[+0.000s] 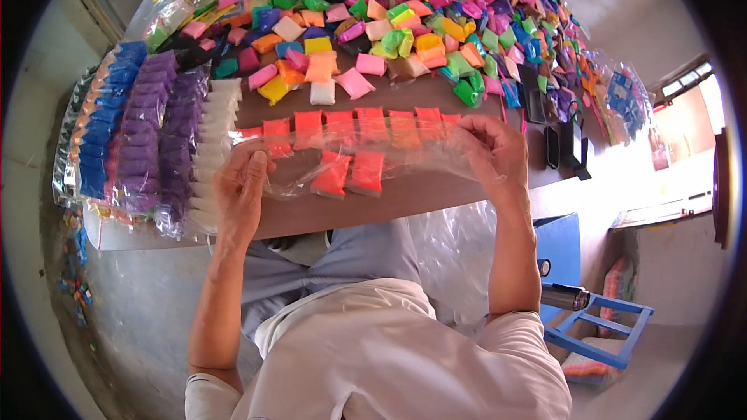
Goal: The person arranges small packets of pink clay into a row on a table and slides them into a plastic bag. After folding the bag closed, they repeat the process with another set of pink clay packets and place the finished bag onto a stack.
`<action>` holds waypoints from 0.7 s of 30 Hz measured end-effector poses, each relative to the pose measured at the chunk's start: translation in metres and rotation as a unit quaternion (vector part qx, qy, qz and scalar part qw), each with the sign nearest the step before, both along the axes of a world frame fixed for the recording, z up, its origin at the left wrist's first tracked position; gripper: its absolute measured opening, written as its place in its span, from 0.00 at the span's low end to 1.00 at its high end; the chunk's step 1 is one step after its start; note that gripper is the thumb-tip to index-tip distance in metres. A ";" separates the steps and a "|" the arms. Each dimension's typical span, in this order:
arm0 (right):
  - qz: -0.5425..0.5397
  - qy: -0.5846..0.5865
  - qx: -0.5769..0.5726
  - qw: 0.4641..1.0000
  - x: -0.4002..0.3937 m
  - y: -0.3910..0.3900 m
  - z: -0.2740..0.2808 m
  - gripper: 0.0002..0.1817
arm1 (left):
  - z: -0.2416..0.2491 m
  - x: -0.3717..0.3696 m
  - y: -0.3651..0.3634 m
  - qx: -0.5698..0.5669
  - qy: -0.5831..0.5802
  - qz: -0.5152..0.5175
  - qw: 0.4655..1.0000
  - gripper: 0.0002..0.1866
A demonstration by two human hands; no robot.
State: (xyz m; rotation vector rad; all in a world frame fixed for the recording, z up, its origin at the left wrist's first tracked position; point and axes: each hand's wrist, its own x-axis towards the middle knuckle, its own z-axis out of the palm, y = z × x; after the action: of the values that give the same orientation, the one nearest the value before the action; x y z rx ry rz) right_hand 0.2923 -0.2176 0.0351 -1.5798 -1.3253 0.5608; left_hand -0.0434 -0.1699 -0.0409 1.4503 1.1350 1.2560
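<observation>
1. A clear plastic sleeve (pixel 420 162) is held stretched sideways above the near part of the brown table (pixel 311 216).
2. Its left end is pinched between the thumb and fingers of the left hand (pixel 243 175); its right end is gripped in the closed fingers of the right hand (pixel 496 149).
3. Red packets (pixel 309 129) are laid in a row and seen partly through the film; whether any are enclosed by it cannot be told. Two more red packets (pixel 366 172) are placed nearer the body.
4. At the left, small packets are bagged in columns: blue packets (pixel 93 163), purple packets (pixel 140 152), dark purple packets (pixel 176 140) and white packets (pixel 216 136).
5. Mixed-colour packets (pixel 389 23) are heaped across the far side; any print is too small to be read.
6. Both forearms are extended forward, well apart.
</observation>
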 end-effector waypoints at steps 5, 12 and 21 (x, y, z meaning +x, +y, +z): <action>-0.028 -0.083 -0.069 0.994 0.013 -0.017 0.002 0.14 | -0.006 0.001 -0.005 -0.031 0.055 -0.014 0.998 0.15; 0.038 -0.050 -0.138 0.988 0.021 -0.022 0.014 0.20 | -0.006 0.013 -0.007 -0.081 0.060 -0.055 0.993 0.22; 0.109 0.075 -0.138 0.982 0.025 -0.021 0.009 0.24 | 0.006 0.008 -0.018 -0.121 0.066 -0.023 0.990 0.23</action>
State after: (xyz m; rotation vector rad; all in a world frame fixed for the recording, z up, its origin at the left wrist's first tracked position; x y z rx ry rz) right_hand 0.3170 -0.2384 0.0440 -1.5840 -1.3581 1.0173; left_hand -0.0349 -0.1879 -0.0346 1.3830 1.2881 0.9650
